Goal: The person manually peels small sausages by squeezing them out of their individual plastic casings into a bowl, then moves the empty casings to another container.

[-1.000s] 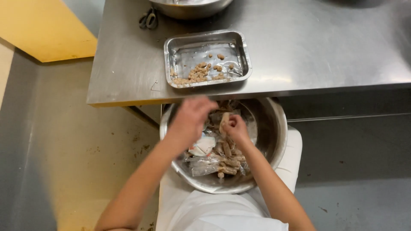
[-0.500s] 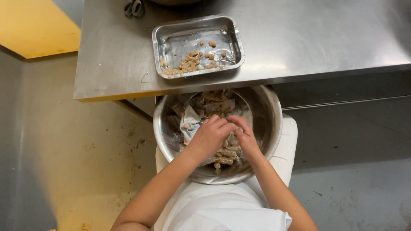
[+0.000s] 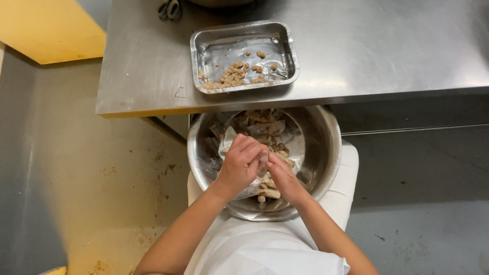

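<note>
- The person's left hand [image 3: 239,165] and right hand [image 3: 282,175] met over a large round stainless-steel mixing bowl [image 3: 326,147] resting on the lap, near the front edge of the brushed steel worktable [image 3: 387,46].
- Both hands' fingers were curled in and pinched together on a small brownish food piece [image 3: 266,159] between them, just above the heap in the bowl; what exactly sat in the pinch was too small to make out.
- The step in hand looked like picking or peeling single pieces out of the bowl's brown, stick-like scraps [image 3: 270,191], which lay mixed with crumpled whitish translucent wrappers [image 3: 277,127].
- The next move would seem to call for a careful pull with the fingertips to part the piece from its wrapping, then a reach up and far to the tray.
- A shallow rectangular steel tray [image 3: 285,38] stood on the table, far of the bowl, with a small pile of tan crumbly bits [image 3: 234,79] gathered at its near-left side.
- Dark-handled scissors [image 3: 169,9] lay at the far edge of the table, left of the tray.
- The wrappers were plain, pale and creased; no label or sign could be read anywhere.
</note>
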